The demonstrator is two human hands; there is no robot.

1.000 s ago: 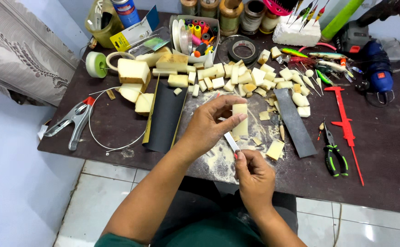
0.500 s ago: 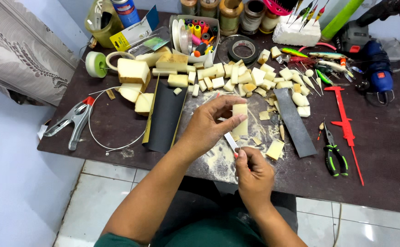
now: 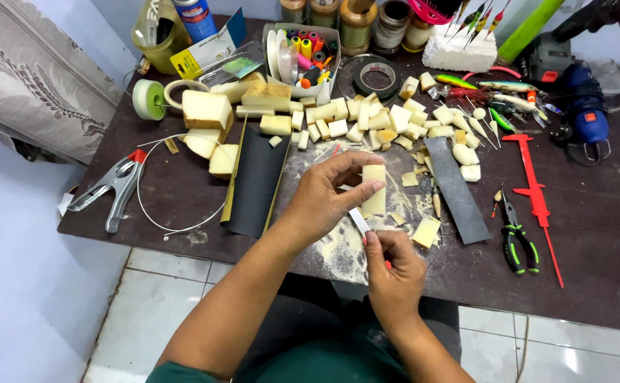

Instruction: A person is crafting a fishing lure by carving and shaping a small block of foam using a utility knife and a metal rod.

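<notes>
Pale yellow foam is what is being worked: an upright rectangular foam block (image 3: 374,189) is pinched between the thumb and fingers of the left hand (image 3: 328,195) above the middle of the dark brown table (image 3: 594,234), over a patch of foam dust (image 3: 338,245). Just below it, a knife blade (image 3: 359,220) is gripped by the clenched fingers of the right hand (image 3: 394,266), its tip set against the lower left corner of the block. Compared with the frames from a second and half a second ago, almost nothing is changed: the block is kept in the same upright pose, the blade is kept at the same corner, and both hands are found in the same places. Behind the hands, a scatter of cut foam pieces (image 3: 377,124) is spread across the table, with larger foam slabs (image 3: 207,113) to the left. A black sandpaper sheet (image 3: 257,181) is laid left of the hands and a grey strip (image 3: 455,188) right of them. Green-handled pliers (image 3: 516,237) and a red caliper (image 3: 537,195) are seen further right, and a spring clamp (image 3: 108,188) at the far left edge.
</notes>
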